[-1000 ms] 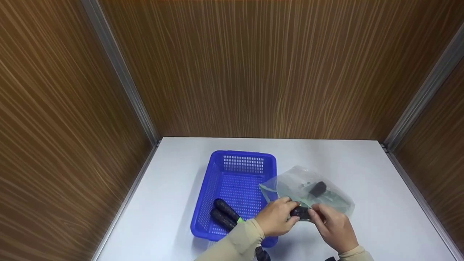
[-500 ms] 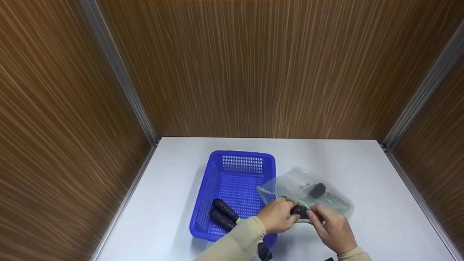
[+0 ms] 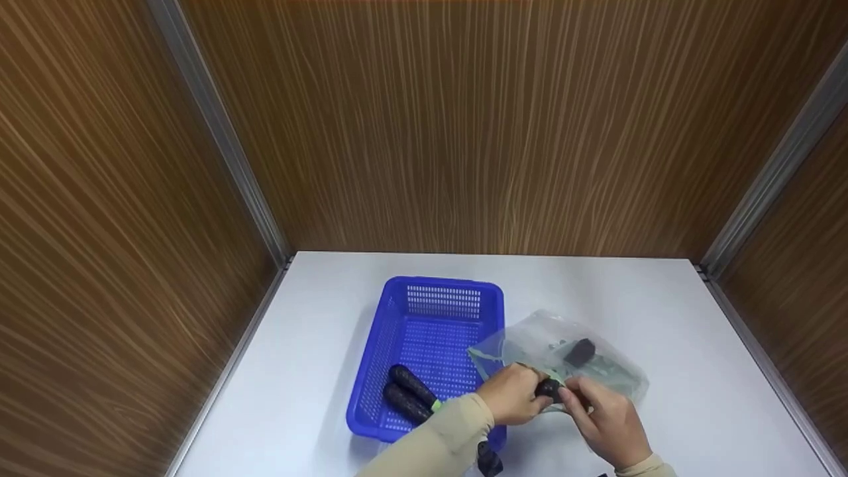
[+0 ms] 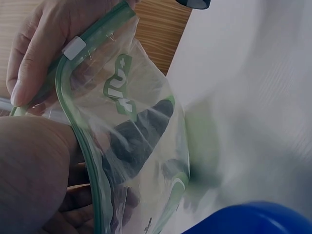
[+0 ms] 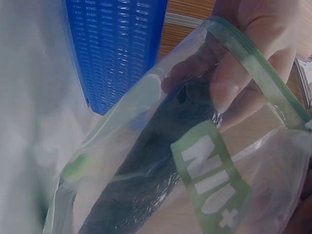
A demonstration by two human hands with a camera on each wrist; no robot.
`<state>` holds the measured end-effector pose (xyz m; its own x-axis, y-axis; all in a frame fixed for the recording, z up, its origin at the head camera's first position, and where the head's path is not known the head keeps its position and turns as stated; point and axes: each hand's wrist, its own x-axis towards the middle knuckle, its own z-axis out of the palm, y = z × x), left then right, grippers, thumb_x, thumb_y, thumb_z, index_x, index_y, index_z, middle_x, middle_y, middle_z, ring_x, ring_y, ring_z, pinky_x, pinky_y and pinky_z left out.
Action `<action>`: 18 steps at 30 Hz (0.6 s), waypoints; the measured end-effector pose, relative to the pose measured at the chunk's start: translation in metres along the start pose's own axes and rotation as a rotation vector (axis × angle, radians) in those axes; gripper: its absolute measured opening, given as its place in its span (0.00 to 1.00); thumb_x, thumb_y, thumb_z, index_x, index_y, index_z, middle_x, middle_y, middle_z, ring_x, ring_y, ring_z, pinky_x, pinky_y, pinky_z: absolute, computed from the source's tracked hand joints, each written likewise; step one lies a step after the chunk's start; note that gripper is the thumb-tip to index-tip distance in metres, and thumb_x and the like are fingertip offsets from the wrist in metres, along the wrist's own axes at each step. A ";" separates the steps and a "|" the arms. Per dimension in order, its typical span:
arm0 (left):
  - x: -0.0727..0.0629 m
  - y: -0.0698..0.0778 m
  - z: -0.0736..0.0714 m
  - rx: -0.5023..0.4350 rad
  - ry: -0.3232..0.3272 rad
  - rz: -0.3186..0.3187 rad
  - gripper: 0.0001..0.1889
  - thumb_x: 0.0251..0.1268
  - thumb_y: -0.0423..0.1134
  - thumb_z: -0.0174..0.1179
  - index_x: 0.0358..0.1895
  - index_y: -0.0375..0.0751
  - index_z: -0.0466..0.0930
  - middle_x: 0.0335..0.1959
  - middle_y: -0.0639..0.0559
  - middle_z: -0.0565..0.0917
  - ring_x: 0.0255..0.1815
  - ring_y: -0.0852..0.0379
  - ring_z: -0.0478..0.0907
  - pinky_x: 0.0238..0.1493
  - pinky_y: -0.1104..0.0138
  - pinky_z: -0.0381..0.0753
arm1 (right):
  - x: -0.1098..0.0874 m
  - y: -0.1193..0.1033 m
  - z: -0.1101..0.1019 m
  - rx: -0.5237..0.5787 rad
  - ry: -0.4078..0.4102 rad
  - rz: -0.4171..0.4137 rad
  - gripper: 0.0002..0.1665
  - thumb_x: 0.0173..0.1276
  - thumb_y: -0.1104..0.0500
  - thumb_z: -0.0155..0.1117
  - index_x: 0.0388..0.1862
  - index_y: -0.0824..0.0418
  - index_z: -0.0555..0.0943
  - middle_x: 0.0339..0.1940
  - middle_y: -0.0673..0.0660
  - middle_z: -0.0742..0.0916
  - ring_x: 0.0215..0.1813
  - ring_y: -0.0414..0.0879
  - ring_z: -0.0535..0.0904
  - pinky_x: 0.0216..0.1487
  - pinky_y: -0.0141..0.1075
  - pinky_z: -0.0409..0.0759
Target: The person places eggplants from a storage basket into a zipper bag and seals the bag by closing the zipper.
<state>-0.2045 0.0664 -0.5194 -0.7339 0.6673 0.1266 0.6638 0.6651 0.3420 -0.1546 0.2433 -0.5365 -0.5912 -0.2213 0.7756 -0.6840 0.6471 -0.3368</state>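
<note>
My left hand (image 3: 513,394) reaches into the mouth of a clear zip bag (image 3: 540,328) with green trim. Inside it, thumb and fingers grip the end of a dark eggplant (image 5: 146,151), which slants down through the bag. In the left wrist view the eggplant (image 4: 139,136) has a green tip far from the hand. My right hand (image 3: 606,417) pinches the bag's green zip edge, close to the white slider (image 4: 74,48). Through the plastic another dark patch of eggplant (image 3: 580,352) shows in the head view.
A blue plastic basket (image 3: 490,297) stands left of the bag, whose corner overlaps its right rim. Two dark eggplants (image 3: 409,392) lie at the basket's near end, partly behind the left sleeve (image 3: 437,434). Wood-grain panels (image 3: 464,132) enclose the white table (image 3: 636,291).
The left hand has edged right, towards the right hand. Less of the dark eggplant shows between the hands, and the bag has sagged slightly lower.
</note>
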 end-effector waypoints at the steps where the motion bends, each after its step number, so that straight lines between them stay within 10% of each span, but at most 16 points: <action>1: 0.000 0.000 0.001 0.007 -0.002 0.001 0.08 0.62 0.47 0.64 0.29 0.50 0.79 0.26 0.63 0.80 0.28 0.69 0.74 0.32 0.76 0.73 | 0.000 0.000 0.000 0.000 0.001 0.000 0.13 0.54 0.70 0.70 0.34 0.55 0.80 0.24 0.38 0.80 0.24 0.29 0.75 0.24 0.22 0.72; 18: 0.009 0.000 0.013 0.099 -0.053 -0.090 0.16 0.64 0.54 0.60 0.23 0.49 0.78 0.19 0.61 0.76 0.24 0.66 0.74 0.29 0.74 0.73 | -0.001 0.000 0.000 0.009 -0.011 -0.010 0.12 0.54 0.70 0.70 0.33 0.57 0.80 0.25 0.38 0.80 0.24 0.28 0.75 0.23 0.23 0.73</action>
<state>-0.2096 0.0764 -0.5304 -0.7841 0.6188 0.0489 0.6086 0.7510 0.2561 -0.1537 0.2433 -0.5375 -0.5888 -0.2362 0.7730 -0.6939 0.6381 -0.3336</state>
